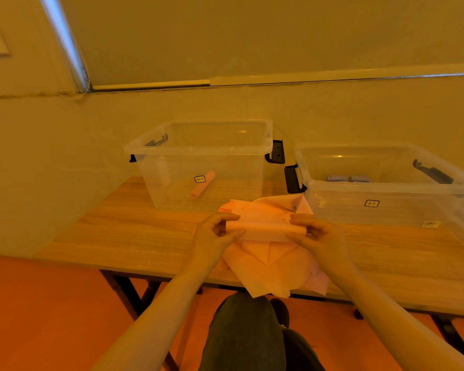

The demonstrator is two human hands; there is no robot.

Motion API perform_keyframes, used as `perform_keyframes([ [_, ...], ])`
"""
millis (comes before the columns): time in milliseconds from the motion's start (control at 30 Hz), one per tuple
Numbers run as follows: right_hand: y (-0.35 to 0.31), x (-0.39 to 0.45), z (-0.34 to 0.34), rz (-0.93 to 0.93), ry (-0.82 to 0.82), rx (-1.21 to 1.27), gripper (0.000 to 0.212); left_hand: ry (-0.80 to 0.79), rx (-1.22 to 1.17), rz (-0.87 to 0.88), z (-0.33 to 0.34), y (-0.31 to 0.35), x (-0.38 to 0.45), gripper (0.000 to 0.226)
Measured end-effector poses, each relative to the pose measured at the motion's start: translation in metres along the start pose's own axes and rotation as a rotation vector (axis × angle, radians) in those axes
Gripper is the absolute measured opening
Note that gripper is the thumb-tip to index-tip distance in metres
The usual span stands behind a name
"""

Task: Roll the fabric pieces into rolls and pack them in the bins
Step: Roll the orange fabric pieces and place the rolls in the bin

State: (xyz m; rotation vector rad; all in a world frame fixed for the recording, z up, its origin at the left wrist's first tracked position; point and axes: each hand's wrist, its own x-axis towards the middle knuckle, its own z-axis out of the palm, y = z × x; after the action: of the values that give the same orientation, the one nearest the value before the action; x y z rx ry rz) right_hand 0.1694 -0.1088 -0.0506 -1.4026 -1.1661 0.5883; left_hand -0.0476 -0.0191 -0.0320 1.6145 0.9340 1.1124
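Both forearms reach out over the counter (134,231), hands level and facing each other. The left hand (214,236) and right hand (319,234) each have a curled grip on one end of a pink roll (265,228), thumbs under and fingers over, holding it just above a heap of loose pink fabric (268,266). The cloth is thin and soft, creased into flat triangular folds, with one corner hanging off the counter's near edge. The counter is pale wood grain on dark folding legs.

Behind stand two clear plastic bins with black latch handles and small labels. The left bin (198,151) holds one pink roll (202,184) lying slantwise on its floor. The right bin (386,188) holds two grey-blue rolls (347,178) side by side at the back.
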Motion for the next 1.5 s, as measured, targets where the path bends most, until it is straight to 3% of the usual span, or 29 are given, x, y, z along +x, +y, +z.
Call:
perform_keyframes([
  [467,-0.004,-0.005,0.003,-0.013,0.027,-0.029,0.017,-0.041,0.026,0.015,0.001,0.0,-0.003,0.024],
  [667,-0.002,-0.003,-0.001,-0.077,-0.006,-0.062,0.033,-0.006,0.036,0.013,0.004,0.002,-0.001,0.02],
  [933,-0.002,-0.001,0.001,-0.031,0.023,-0.04,0.019,-0.038,0.041,0.033,0.006,0.0,0.001,0.027],
  [1133,-0.001,0.0,-0.002,-0.035,0.002,-0.042,0.036,-0.002,0.012,0.045,0.006,-0.001,0.001,0.02],
  [1300,-0.006,0.0,-0.001,-0.035,0.007,-0.031,0.02,-0.02,0.014,0.041,0.005,0.002,0.0,0.024],
  [1500,-0.008,0.002,-0.002,-0.029,0.019,-0.024,0.026,-0.032,0.027,0.06,0.005,0.009,0.004,0.024],
])
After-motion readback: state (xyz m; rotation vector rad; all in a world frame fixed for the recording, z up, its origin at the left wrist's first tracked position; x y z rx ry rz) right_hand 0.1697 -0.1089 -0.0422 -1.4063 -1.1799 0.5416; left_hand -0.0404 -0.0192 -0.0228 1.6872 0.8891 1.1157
